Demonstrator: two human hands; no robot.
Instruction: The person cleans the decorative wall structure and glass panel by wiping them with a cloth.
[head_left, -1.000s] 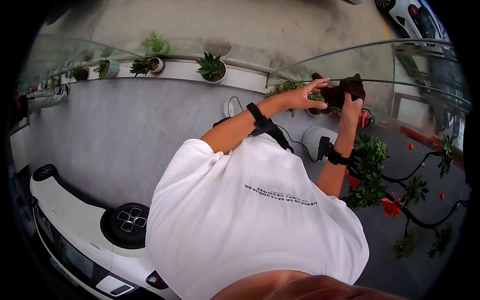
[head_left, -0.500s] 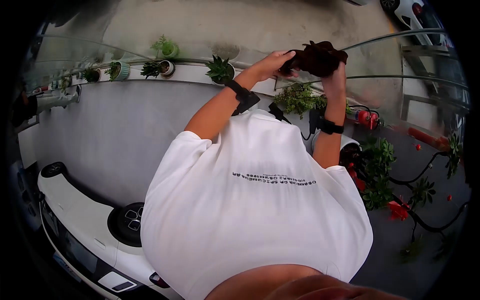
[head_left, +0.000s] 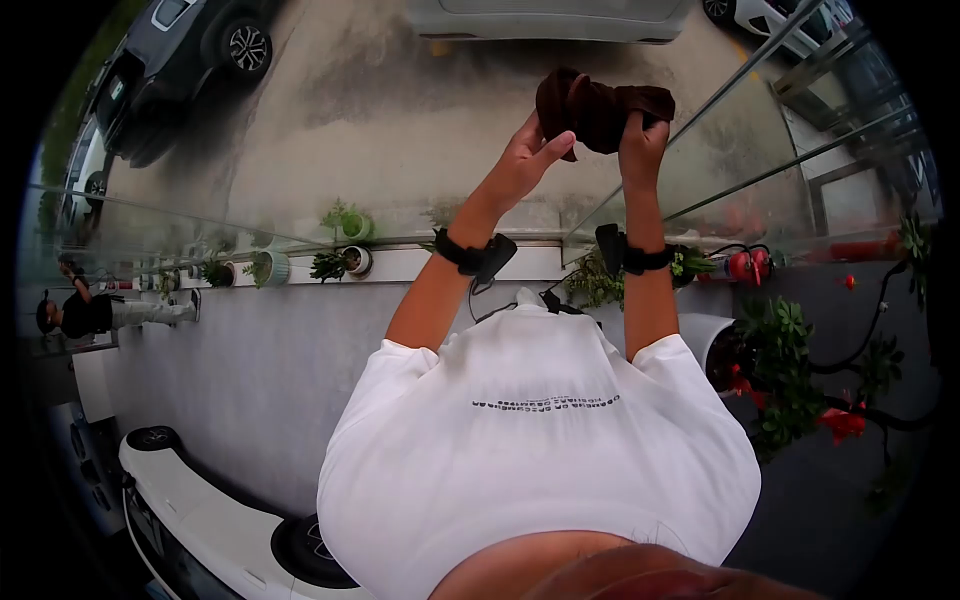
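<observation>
A dark brown cloth (head_left: 600, 115), bunched and folded, is held up in front of me at arm's length. My right hand (head_left: 643, 148) is closed on its right end, with a fold draped over the fingers. At the left end, my left hand (head_left: 528, 165) has its thumb stretched along the near side of the cloth. The fingers of that hand go partly behind the fabric, and it supports this end. Each wrist wears a black strap with a small dark device.
Glass panels (head_left: 690, 130) with visible edges stand ahead. Potted plants (head_left: 357, 262) line a white ledge. A red-flowered plant (head_left: 790, 370) is at right, near red extinguishers (head_left: 745, 265). A white car (head_left: 215, 510) is at lower left; a person (head_left: 90, 310) stands far left.
My view has tilted up, showing more parked cars beyond the glass. The cloth has been turned and refolded between my hands, and my left hand has shifted its hold lower on it.
</observation>
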